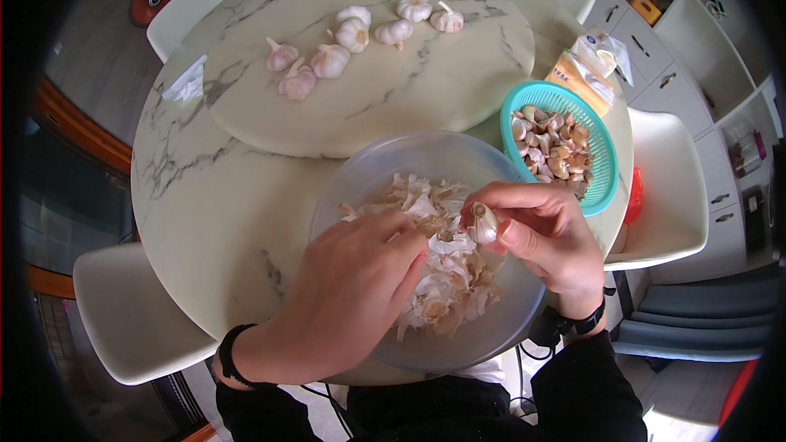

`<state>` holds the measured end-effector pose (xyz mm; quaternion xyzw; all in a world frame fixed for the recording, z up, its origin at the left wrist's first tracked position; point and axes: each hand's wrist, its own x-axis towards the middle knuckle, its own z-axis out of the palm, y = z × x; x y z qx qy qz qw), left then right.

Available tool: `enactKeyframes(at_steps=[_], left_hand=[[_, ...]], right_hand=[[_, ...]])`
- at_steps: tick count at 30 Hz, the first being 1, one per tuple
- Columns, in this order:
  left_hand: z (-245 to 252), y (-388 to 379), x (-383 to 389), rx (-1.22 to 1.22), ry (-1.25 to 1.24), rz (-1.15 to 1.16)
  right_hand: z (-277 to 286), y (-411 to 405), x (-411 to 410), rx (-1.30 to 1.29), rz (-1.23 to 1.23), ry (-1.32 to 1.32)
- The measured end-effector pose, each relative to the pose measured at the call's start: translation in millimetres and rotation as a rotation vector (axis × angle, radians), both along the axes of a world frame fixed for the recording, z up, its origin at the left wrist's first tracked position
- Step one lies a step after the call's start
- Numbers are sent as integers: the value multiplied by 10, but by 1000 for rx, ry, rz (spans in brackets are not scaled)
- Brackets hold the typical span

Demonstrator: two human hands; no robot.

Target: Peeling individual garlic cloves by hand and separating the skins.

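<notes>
Between the thumb and fingers of my right hand (549, 242) is a garlic clove (483, 224), held above a large translucent plastic bowl (424, 150). My left hand (362, 279) hovers over the bowl's left half with its fingers curled. The back of that hand hides its fingertips, so anything in them is out of sight. Loose papery garlic skins (451, 279) are heaped in the bowl. Just beyond my right hand stands a turquoise plastic colander (605, 187), holding many separated garlic cloves (552, 144).
Several whole garlic bulbs (330, 61) lie on the raised round marble-patterned turntable (430, 110) of the table (202, 209). A crumpled tissue (187, 81) rests at the left edge. Soft tissue packs (583, 80) sit behind the colander. White chairs (138, 313) surround the table.
</notes>
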<state>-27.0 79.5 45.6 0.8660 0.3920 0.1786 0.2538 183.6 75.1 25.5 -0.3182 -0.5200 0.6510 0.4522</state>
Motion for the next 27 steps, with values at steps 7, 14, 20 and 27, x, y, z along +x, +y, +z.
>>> enactKeyframes(at_steps=[7, 14, 20, 27], left_hand=[[142, -9, 95, 124, -355, 79], [93, -32, 116, 261, -440, 4], [49, 5, 101, 403, -418, -110], [42, -23, 130, 346, -444, -73]], right_hand=[[40, -14, -16, -99, 97, 59], [30, -23, -46, -125, 151, 92], [106, -70, -34, -109, 135, 21], [135, -108, -36, -65, 92, -72]])
